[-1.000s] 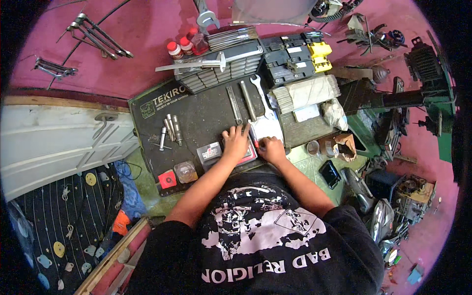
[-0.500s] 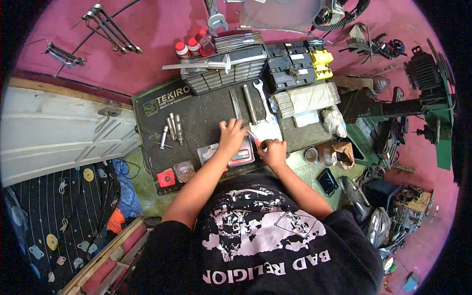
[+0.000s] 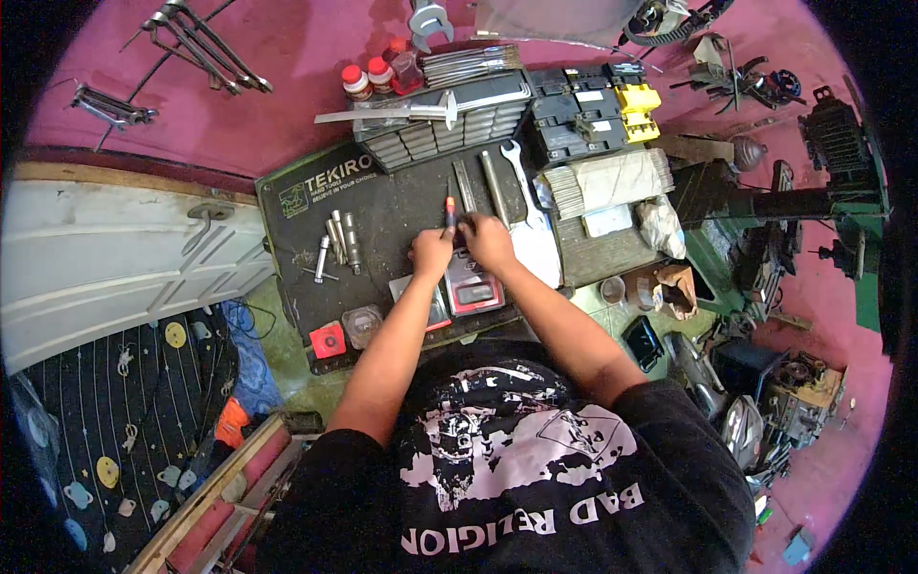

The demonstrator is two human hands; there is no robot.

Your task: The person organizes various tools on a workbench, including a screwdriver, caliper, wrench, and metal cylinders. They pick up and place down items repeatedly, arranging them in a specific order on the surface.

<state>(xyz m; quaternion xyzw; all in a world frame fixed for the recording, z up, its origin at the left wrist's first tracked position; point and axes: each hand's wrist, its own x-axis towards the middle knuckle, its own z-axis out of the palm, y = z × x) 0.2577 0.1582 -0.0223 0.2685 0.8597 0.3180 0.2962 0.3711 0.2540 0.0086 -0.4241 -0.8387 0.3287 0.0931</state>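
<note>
While the left hand closes its fingers on the near end of a tool, the tool's red part juts past them, beyond the box. Also beyond the box, the right hand bends its fingers just beside the tool; whether they grasp it, I cannot tell.

"What's that at the left fingers?"

"A slim, stick-shaped tool with a red band and a dark section below it."

"How is it held?"

"Lengthwise over the black-topped desk, its narrow greyish end pointing toward the far side. The near end is hidden in the grasp."

"And the right fingers?"

"Just beside it; whether they touch it, I can't tell."
</note>
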